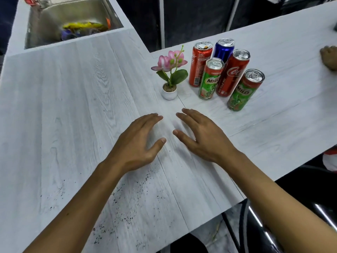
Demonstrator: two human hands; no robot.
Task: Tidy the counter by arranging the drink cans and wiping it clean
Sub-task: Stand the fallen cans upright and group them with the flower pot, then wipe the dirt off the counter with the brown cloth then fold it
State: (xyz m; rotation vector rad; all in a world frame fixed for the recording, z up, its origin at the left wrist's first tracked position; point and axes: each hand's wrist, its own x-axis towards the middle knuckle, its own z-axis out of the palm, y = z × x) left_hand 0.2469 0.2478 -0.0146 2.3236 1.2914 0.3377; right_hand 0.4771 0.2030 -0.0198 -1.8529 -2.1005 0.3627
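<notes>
Several drink cans stand upright in a cluster on the white wood-grain counter [73,106]: a red cola can [199,64], a blue can [224,50], a taller red cola can [233,73], a green Milo can [210,79] and a second Milo can [244,91] at the front right. My left hand [136,143] and my right hand [202,137] hover side by side over the counter below the cans, palms down, fingers apart, holding nothing. Dark crumbs [131,194] are scattered on the counter under my left forearm.
A small potted pink orchid [170,73] stands just left of the cans. A steel sink [73,19] with coloured wrappers inside lies at the far left. Another person's hand [330,57] rests at the right edge. The counter's near edge runs diagonally at lower right, above a black chair [273,225].
</notes>
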